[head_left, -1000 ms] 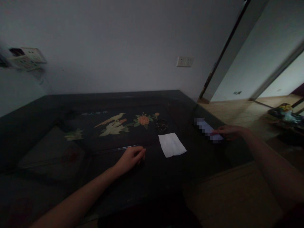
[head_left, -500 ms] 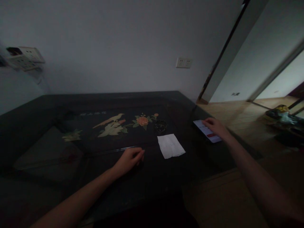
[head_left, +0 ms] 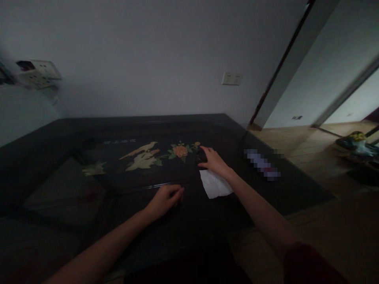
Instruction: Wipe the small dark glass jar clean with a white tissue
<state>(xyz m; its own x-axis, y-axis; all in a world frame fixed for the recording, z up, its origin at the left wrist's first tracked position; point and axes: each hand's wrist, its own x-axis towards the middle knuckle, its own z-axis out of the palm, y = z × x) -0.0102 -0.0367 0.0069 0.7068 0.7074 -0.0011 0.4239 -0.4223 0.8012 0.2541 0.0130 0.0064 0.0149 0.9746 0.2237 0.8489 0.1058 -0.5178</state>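
Okay, right hand (head_left: 215, 162) has fingers curved around the small dark object (head_left: 201, 157) on the surface (head_left: 189, 221); can't tell if they grip it. White paper (head_left: 215, 188) lies just on the near side of these fingers, partly hidden by the wrist. Pixelated phone (head_left: 262, 165) well right of them, printed flower (head_left: 180, 151) just left. Left hand (head_left: 163, 201) rests nearer the viewer, fingers loosely clenched.

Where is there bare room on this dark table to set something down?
The far strip of the table, between the bird picture and the wall; also between the phone and the near right corner. It's crowded around the right hand, at the dark object just beyond the white paper.
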